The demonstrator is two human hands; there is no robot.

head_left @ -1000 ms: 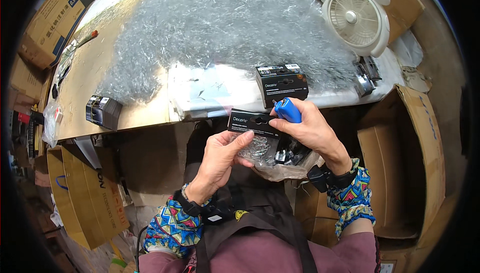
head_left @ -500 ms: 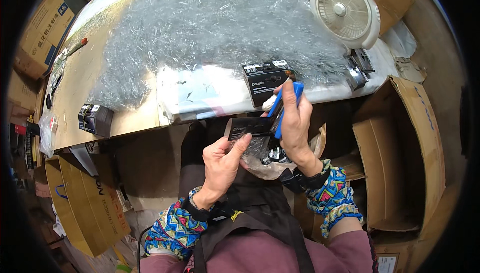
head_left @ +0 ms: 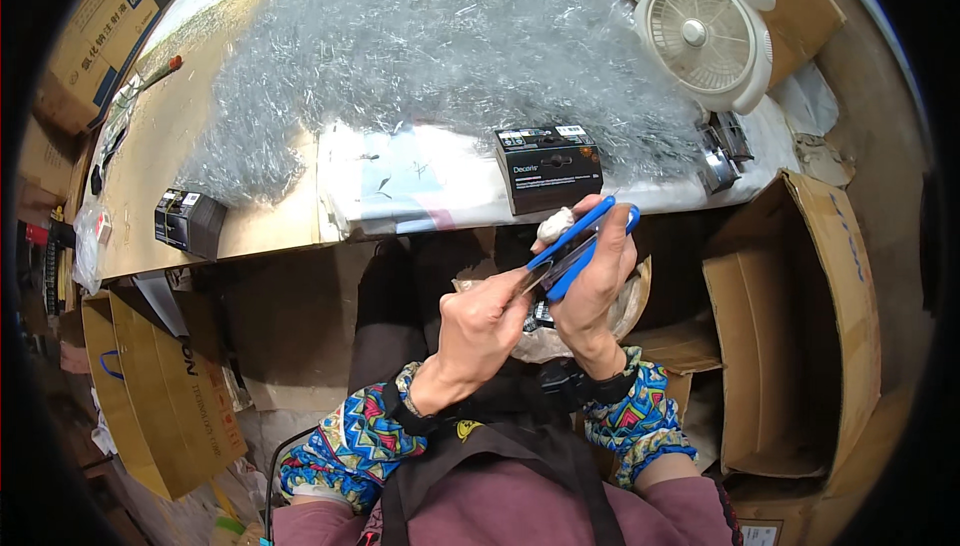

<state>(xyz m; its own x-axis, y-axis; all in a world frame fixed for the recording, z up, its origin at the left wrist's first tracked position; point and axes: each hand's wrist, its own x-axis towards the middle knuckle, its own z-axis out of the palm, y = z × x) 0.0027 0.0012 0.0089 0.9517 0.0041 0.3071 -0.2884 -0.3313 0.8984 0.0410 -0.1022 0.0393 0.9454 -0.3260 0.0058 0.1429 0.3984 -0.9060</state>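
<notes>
My right hand [head_left: 598,296] is closed round a plier-like tool with two blue handles [head_left: 583,243], which stand apart in a V. Something white [head_left: 555,225] wraps a fingertip of that hand. My left hand [head_left: 480,321] is closed, back upward, its fingers against the tool's lower end. It pinches the black card there; only a thin dark edge shows, and the rest is hidden. Below the hands lies a crinkled clear plastic bag [head_left: 628,311] with small black pieces [head_left: 540,316] in it. Just beyond the tool stands a black box [head_left: 548,174] on the table edge.
A big heap of clear plastic strips or bags [head_left: 420,46] covers much of the table [head_left: 270,221]. Another black packet stack [head_left: 190,222] stands at its left corner. A white fan [head_left: 697,34] is at the far right. Open cartons [head_left: 780,346] and a tan paper bag [head_left: 160,396] flank me.
My left hand has turned over and moved right to the tool, hiding the card's face. The blue handles have spread apart. My right hand has come slightly lower.
</notes>
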